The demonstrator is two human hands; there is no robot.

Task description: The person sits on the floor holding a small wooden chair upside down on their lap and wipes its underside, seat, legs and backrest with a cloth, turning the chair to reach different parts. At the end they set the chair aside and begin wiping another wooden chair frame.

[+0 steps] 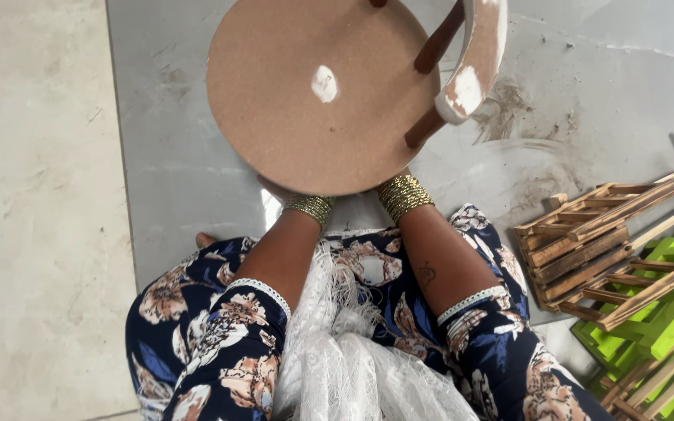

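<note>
A pale tiled floor (40, 195) fills the left of the view, meeting a greyer, dusty slab (165, 171) along a dark seam. On that slab, at the top centre, stands a round brown stool (306, 101), seen from above, its flat seat marked with a small white patch. The left hand (274, 189) reaches under the near rim of the seat; only a sliver of it shows below the edge, so whether it grips or just rests there cannot be told. A band of gold bangles (310, 207) circles that wrist. Just to the right, the right hand is hidden wholly beneath the seat, its state also impossible to tell; a wider stack of gold bangles (404, 195) marks its wrist. Both forearms come out of dark floral sleeves trimmed with white lace, and a white fringed cloth (345, 351) lies over the lap between them. Right of the seat, two reddish-brown legs (438, 47) rise to a curved white-smeared ring (477, 54). At the far right, wooden slatted racks (594, 249) lie on the floor, some plain, some painted bright green (672, 312).
</note>
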